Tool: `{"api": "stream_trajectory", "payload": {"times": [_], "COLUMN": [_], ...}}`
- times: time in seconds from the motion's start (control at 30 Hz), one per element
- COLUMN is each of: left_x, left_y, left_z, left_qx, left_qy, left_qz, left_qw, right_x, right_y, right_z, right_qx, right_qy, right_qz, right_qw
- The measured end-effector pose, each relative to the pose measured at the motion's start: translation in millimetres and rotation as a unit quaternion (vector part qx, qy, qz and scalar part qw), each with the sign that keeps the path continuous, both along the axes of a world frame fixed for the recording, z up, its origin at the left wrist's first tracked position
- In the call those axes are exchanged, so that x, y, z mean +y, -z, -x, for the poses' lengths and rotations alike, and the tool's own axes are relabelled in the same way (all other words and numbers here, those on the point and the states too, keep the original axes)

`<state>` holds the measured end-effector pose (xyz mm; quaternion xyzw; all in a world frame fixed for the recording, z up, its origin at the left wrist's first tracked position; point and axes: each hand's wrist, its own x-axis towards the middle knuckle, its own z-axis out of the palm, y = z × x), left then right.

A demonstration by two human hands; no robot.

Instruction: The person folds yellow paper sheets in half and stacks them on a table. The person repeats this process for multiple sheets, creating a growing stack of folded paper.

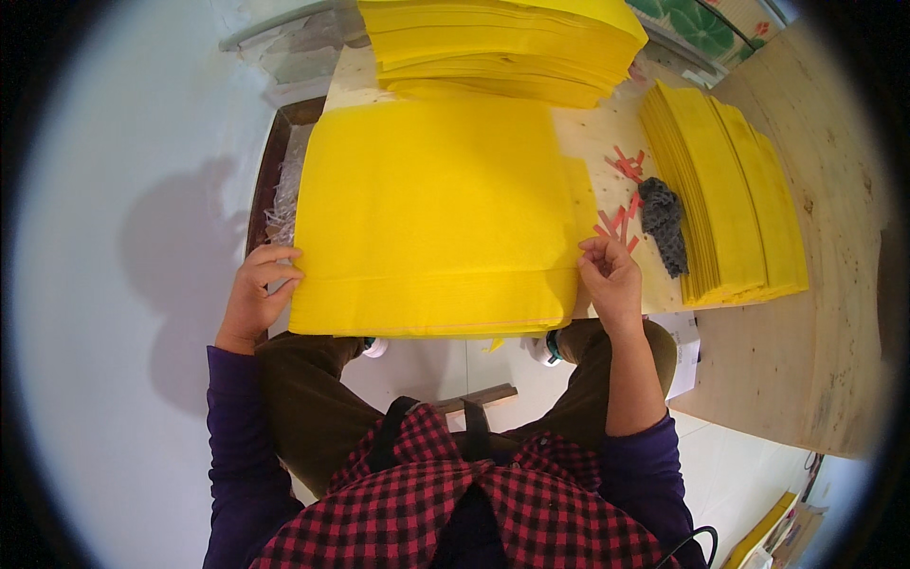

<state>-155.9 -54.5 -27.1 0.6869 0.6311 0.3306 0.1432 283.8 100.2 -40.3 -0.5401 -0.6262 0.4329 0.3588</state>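
Note:
A broad yellow fabric sheet (427, 190) lies flat on top of a stack in front of me, with a folded band running along its near edge. At the left edge, near that fold, my left hand (254, 292) pinches the fabric between thumb and fingertips. My right hand (614, 280) has its thumb and forefinger closed at the opposite edge, level with the fold. Between my hands the sheet looks stretched nearly straight. The layered edges of the stack show on the side closest to me.
Beyond the sheet rises a tall yellow stack (502, 52). Another yellow stack (725, 194) stands at the right. Beside it are a crumpled dark grey cloth (663, 226) and several red strips (626, 166) on the wooden table (580, 128). A white wall (104, 313) borders the left.

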Motion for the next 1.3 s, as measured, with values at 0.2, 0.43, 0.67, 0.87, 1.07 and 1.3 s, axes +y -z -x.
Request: {"api": "stream_trajectory", "payload": {"times": [0.2, 0.43, 0.67, 0.87, 1.07, 1.3], "left_x": [-0.9, -0.5, 11.1, 31.1, 79.1, 109.5], "left_y": [-0.5, -3.6, -23.5, -47.0, -41.0, -7.3], "left_z": [-0.8, 2.1, -21.1, -83.5, -171.1, -234.8], "left_qx": [0.006, 0.015, 0.083, 0.053, 0.017, -0.022], "left_qy": [0.001, 0.009, 0.007, 0.08, 0.191, 0.216], "left_qz": [-0.005, -0.046, -0.083, -0.011, 0.016, 0.045], "left_qw": [1.0, 0.999, 0.993, 0.995, 0.981, 0.975], "right_x": [-0.3, 1.0, 4.1, -0.8, -3.1, -4.8], "right_y": [0.8, 3.3, 7.4, 5.7, -3.4, -10.3], "right_z": [-0.4, -3.5, -16.2, -19.5, -20.9, -36.9], "right_qx": [0.004, 0.018, 0.044, 0.056, 0.048, 0.109], "right_qy": [-0.003, 0.015, 0.01, -0.003, -0.014, 0.003], "right_qz": [0.008, -0.018, 0.002, 0.006, 0.001, 0.009], "right_qw": [1.0, 1.0, 0.999, 0.998, 0.999, 0.994]}}
